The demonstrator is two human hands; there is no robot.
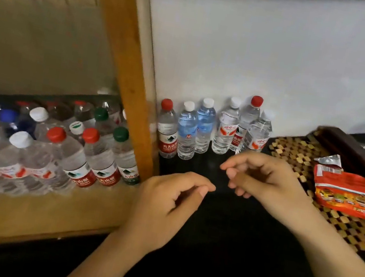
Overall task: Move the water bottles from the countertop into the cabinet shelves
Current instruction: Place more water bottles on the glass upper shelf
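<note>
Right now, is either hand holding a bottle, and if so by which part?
Nothing is held. The left hand and right hand hover loosely curled above the countertop.

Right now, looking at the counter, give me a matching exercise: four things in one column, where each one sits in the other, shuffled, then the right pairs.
Things
1. red-label bottle
2. snack packet
3. green-cap bottle
4. left hand

Places
A. on the woven mat at the right
B. on the cabinet shelf, nearest the wooden post
C. above the dark countertop, holding nothing
D. on the countertop, first in the row beside the post

Pairs: 1-D, 2-A, 3-B, 4-C
</note>
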